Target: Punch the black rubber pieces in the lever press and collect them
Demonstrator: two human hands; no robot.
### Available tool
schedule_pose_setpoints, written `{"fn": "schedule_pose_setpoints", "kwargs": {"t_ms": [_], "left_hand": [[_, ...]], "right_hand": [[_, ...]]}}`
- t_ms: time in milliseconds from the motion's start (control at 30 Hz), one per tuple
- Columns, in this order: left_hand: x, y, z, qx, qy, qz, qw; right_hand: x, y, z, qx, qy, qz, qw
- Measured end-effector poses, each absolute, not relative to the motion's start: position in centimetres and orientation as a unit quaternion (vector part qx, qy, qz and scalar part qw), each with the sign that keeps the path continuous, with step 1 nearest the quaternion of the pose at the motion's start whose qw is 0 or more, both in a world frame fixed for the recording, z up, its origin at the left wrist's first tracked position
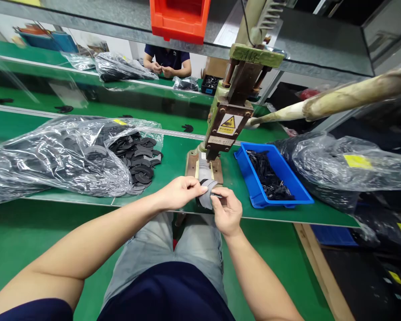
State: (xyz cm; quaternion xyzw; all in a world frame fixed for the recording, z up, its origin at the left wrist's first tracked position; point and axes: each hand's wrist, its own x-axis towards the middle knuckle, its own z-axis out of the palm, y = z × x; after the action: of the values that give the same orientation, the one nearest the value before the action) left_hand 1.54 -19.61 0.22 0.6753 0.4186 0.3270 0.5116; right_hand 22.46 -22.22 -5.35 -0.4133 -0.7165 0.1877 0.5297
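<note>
Between my two hands is a curved grey and black plastic part (206,196), held just in front of the base of a hand press (229,116). My left hand (182,191) pinches its upper left edge between thumb and finger. On the other side, my right hand (227,208) is closed on a small dark piece (216,195) against the part's right edge. Its exact kind is too small to tell. The press base (191,166) carries a light metal fixture, and the ram stands above it.
Left on the green bench (173,154), a clear plastic bag (70,156) spills curved dark parts (142,160). A blue bin (270,178) of small black pieces sits right, beside another bag (347,165). The press lever (337,100) juts rightward. Across the belt, a person (167,60) handles something small.
</note>
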Motion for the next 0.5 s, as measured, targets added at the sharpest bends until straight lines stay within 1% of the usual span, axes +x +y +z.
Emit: {"fn": "schedule_pose_setpoints", "kwargs": {"t_ms": [100, 233, 300, 367, 500], "left_hand": [[1.7, -19.7, 0.4, 0.679, 0.430, 0.330, 0.495], [2.2, -20.1, 1.9, 0.726, 0.458, 0.329, 0.393], [2.5, -20.3, 2.4, 0.740, 0.453, 0.330, 0.371], [2.5, -20.2, 2.3, 0.717, 0.447, 0.344, 0.410], [2.4, -19.7, 0.7, 0.592, 0.408, 0.388, 0.576]], "right_hand": [[22.3, -22.3, -5.2, -0.410, -0.722, 0.186, 0.526], [22.4, -22.2, -4.5, -0.406, -0.744, 0.184, 0.497], [22.5, -22.2, -4.4, -0.409, -0.741, 0.188, 0.498], [22.6, -22.3, -4.6, -0.416, -0.725, 0.196, 0.513], [23.0, -22.5, -5.6, -0.416, -0.687, 0.225, 0.551]]}}
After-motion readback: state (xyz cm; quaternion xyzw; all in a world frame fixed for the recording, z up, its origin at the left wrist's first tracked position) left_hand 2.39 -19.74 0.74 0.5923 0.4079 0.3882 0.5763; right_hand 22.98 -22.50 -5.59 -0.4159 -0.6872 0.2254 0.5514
